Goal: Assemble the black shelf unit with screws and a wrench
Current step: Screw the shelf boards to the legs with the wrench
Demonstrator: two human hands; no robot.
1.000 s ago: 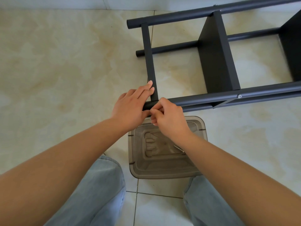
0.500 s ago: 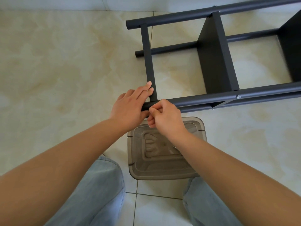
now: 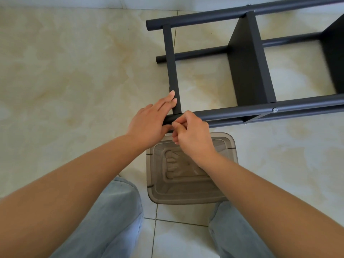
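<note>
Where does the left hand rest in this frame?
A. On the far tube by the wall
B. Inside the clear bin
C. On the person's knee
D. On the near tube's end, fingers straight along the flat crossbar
D: the left hand lies on the end of the near tube, with its straight fingers against the crossbar, clear of the bin.
</note>
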